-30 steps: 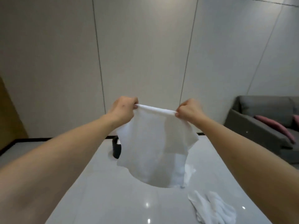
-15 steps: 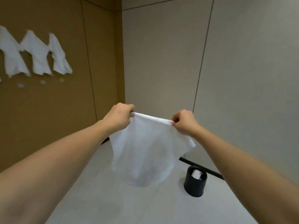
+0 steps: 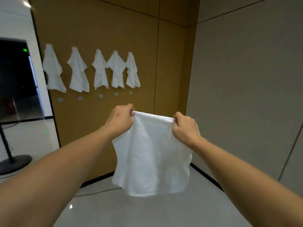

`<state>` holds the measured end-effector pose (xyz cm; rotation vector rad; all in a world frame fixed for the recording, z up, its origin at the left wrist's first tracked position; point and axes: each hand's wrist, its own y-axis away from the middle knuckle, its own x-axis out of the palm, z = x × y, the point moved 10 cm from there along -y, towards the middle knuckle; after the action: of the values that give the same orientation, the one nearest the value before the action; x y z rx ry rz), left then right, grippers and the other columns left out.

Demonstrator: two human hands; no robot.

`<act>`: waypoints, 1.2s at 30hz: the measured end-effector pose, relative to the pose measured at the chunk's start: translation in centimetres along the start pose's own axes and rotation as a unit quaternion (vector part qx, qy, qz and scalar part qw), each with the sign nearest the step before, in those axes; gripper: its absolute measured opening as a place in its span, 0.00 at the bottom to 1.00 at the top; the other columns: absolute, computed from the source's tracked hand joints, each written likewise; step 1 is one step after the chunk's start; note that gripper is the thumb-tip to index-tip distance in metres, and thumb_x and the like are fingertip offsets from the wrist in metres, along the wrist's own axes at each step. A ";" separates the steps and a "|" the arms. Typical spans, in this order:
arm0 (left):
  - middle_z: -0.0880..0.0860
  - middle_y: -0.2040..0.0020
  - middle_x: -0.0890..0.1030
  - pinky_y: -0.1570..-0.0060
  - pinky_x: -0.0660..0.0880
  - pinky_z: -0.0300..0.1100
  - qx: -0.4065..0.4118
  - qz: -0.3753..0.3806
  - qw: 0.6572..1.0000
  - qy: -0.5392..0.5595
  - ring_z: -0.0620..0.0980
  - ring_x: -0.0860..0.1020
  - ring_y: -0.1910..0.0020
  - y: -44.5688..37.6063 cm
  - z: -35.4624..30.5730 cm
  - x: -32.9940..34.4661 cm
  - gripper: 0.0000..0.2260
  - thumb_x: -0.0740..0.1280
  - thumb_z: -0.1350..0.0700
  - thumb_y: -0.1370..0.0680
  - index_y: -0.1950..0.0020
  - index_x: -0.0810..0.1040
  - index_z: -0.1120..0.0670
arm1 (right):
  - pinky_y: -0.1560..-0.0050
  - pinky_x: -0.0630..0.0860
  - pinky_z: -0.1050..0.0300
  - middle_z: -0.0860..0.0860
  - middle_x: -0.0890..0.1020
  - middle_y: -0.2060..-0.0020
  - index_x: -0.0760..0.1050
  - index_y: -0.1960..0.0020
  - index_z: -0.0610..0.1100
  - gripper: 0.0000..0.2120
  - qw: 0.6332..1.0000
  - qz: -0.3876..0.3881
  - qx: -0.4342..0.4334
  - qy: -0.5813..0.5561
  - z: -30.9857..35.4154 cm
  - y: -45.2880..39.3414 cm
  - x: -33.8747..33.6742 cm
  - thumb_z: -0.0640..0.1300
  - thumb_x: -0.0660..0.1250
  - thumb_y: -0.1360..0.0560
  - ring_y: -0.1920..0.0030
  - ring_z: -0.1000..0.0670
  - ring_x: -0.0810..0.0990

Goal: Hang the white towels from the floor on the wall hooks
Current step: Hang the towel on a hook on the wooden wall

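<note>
- The person's left hand [image 3: 121, 121] pinches the upper left corner of a white towel [image 3: 152, 154], fingers curled over the hem; the fingertips are hidden behind the cloth and the back of the hand.
- The right hand [image 3: 186, 128] grips the upper right corner the same way, knuckles toward the camera — how much cloth is bunched inside the fist cannot be made out.
- The towel hangs spread between the two hands, its top edge nearly taut and its body falling in soft folds above the pale glossy floor [image 3: 147, 213], clear of it.
- Both forearms reach in from the bottom corners and are cut off by the picture's edge.
- On the brown wall panel [image 3: 114, 30] ahead, five hung towels [image 3: 100, 69] form a row, each drooping from a point at its top; the hooks themselves are covered by the cloth.
- Below that row sits a line of small pale round marks [image 3: 100, 96] — whether they are hooks, stickers or pegs is too blurred to tell.
- To the right, a grey wall [image 3: 246, 79] meets the brown panel at a corner.
- At the left edge a dark screen [image 3: 14, 76] on a stand [image 3: 11, 161] is partly cut off; a small green light shows on it.
- A thin cable [image 3: 98, 190] lies on the floor near the base of the panel, partly hidden behind the left forearm.
</note>
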<state>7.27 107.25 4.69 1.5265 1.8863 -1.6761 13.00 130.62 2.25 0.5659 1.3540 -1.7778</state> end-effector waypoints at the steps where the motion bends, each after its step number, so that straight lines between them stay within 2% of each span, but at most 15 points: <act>1: 0.46 0.62 0.74 0.69 0.67 0.41 -0.003 -0.009 1.000 -0.007 0.44 0.72 0.63 -1.2 1.7 -0.4 0.06 0.58 0.56 0.20 0.55 0.72 0.48 | 0.66 0.72 0.53 0.51 0.77 0.64 0.71 0.54 0.49 0.07 1.000 0.006 -0.021 -0.016 1.1 -1.4 1.4 0.46 0.54 0.24 0.63 0.47 0.75; 3: 0.47 0.61 0.74 0.65 0.71 0.43 -0.012 -0.027 0.999 -0.017 0.48 0.74 0.61 -3.9 5.6 -1.1 0.06 0.59 0.56 0.20 0.55 0.72 0.48 | 0.70 0.69 0.57 0.54 0.77 0.67 0.71 0.59 0.52 0.09 0.996 0.018 -0.063 -0.062 3.7 -4.8 4.1 0.52 0.56 0.24 0.65 0.51 0.76; 5: 0.49 0.58 0.76 0.61 0.74 0.46 -0.016 -0.035 0.999 -0.035 0.52 0.75 0.58 -6.4 9.4 -1.6 0.05 0.59 0.57 0.21 0.54 0.72 0.48 | 0.71 0.67 0.59 0.55 0.77 0.70 0.72 0.62 0.52 0.17 0.990 0.023 -0.107 -0.089 6.4 -8.1 6.3 0.62 0.58 0.24 0.68 0.54 0.75; 7: 0.51 0.56 0.77 0.59 0.74 0.46 -0.017 -0.036 0.998 -0.055 0.54 0.75 0.57 -9.1 13.6 -2.0 0.05 0.59 0.57 0.21 0.53 0.73 0.49 | 0.69 0.72 0.58 0.55 0.79 0.69 0.75 0.61 0.52 0.21 0.984 0.047 -0.142 -0.096 9.1 -11.6 9.4 0.68 0.59 0.25 0.67 0.55 0.77; 10: 0.47 0.60 0.74 0.64 0.69 0.42 -0.017 -0.030 0.997 -0.066 0.51 0.74 0.59 -12.4 19.8 -2.4 0.06 0.60 0.57 0.20 0.55 0.72 0.48 | 0.61 0.79 0.53 0.55 0.81 0.66 0.80 0.57 0.48 0.19 0.978 0.062 -0.168 -0.105 12.8 -16.5 14.2 0.64 0.62 0.24 0.65 0.55 0.79; 12: 0.45 0.62 0.74 0.66 0.68 0.40 -0.018 -0.027 0.997 -0.070 0.48 0.74 0.61 -14.2 23.9 -2.7 0.07 0.61 0.57 0.20 0.56 0.72 0.48 | 0.64 0.74 0.58 0.59 0.78 0.68 0.80 0.59 0.49 0.15 0.975 0.050 -0.178 -0.125 15.2 -19.8 17.4 0.59 0.65 0.24 0.65 0.58 0.76; 14: 0.48 0.61 0.76 0.63 0.72 0.43 -0.026 -0.022 0.996 -0.077 0.49 0.75 0.60 -15.1 27.6 -2.8 0.06 0.62 0.56 0.20 0.55 0.74 0.49 | 0.66 0.67 0.60 0.60 0.74 0.69 0.79 0.61 0.49 0.12 0.974 0.056 -0.176 -0.132 17.2 -22.5 20.5 0.56 0.69 0.25 0.65 0.58 0.72; 18: 0.52 0.58 0.78 0.57 0.75 0.47 -0.081 -0.013 0.991 -0.106 0.51 0.76 0.59 -16.1 35.5 -2.5 0.05 0.63 0.55 0.20 0.54 0.76 0.52 | 0.58 0.74 0.52 0.49 0.79 0.62 0.80 0.59 0.41 0.13 0.966 0.121 -0.160 -0.163 21.4 -27.1 28.6 0.52 0.72 0.27 0.60 0.48 0.76; 21: 0.49 0.60 0.77 0.61 0.69 0.41 -0.120 0.001 0.987 -0.107 0.49 0.75 0.58 -16.5 41.0 -2.2 0.06 0.65 0.55 0.21 0.58 0.76 0.50 | 0.58 0.75 0.51 0.47 0.79 0.61 0.78 0.59 0.41 0.12 0.959 0.145 -0.171 -0.175 24.6 -29.5 33.9 0.50 0.70 0.24 0.59 0.47 0.77; 23: 0.48 0.60 0.76 0.61 0.66 0.38 -0.139 0.006 0.984 -0.110 0.49 0.74 0.58 -16.9 44.6 -1.9 0.06 0.66 0.56 0.22 0.58 0.76 0.49 | 0.60 0.75 0.50 0.46 0.78 0.62 0.76 0.61 0.41 0.13 0.956 0.155 -0.184 -0.170 26.9 -31.0 37.6 0.48 0.67 0.22 0.60 0.46 0.77; 26: 0.51 0.56 0.78 0.56 0.68 0.40 -0.169 0.005 0.978 -0.120 0.50 0.75 0.56 -17.6 49.6 -1.5 0.02 0.67 0.57 0.22 0.53 0.80 0.53 | 0.66 0.71 0.53 0.47 0.77 0.64 0.72 0.60 0.42 0.13 0.953 0.151 -0.199 -0.168 30.0 -33.5 42.7 0.47 0.61 0.20 0.62 0.46 0.76; 28: 0.51 0.56 0.78 0.57 0.70 0.42 -0.183 -0.005 0.972 -0.146 0.51 0.76 0.56 -18.5 52.7 -1.3 0.01 0.67 0.58 0.22 0.52 0.78 0.52 | 0.67 0.70 0.55 0.49 0.76 0.64 0.70 0.60 0.46 0.12 0.952 0.153 -0.217 -0.151 32.0 -35.1 46.4 0.49 0.58 0.19 0.63 0.48 0.76; 32: 0.49 0.59 0.78 0.60 0.74 0.47 -0.175 -0.022 0.963 -0.205 0.52 0.75 0.60 -21.5 57.7 -0.7 0.11 0.65 0.64 0.26 0.55 0.71 0.48 | 0.69 0.69 0.55 0.53 0.76 0.66 0.70 0.59 0.49 0.11 0.935 0.150 -0.290 -0.137 36.4 -38.7 52.9 0.52 0.57 0.20 0.66 0.51 0.74; 36: 0.46 0.53 0.79 0.54 0.72 0.42 -0.191 0.055 0.945 -0.259 0.50 0.75 0.53 -25.8 63.8 1.5 0.19 0.62 0.67 0.29 0.53 0.79 0.42 | 0.65 0.70 0.56 0.55 0.75 0.65 0.72 0.48 0.48 0.05 0.904 0.128 -0.367 -0.178 40.1 -42.8 57.7 0.47 0.60 0.21 0.66 0.52 0.74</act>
<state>-42.56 60.22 -2.16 0.9091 1.6719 -1.3783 -49.82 77.86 -3.58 -0.0073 1.4700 -0.9777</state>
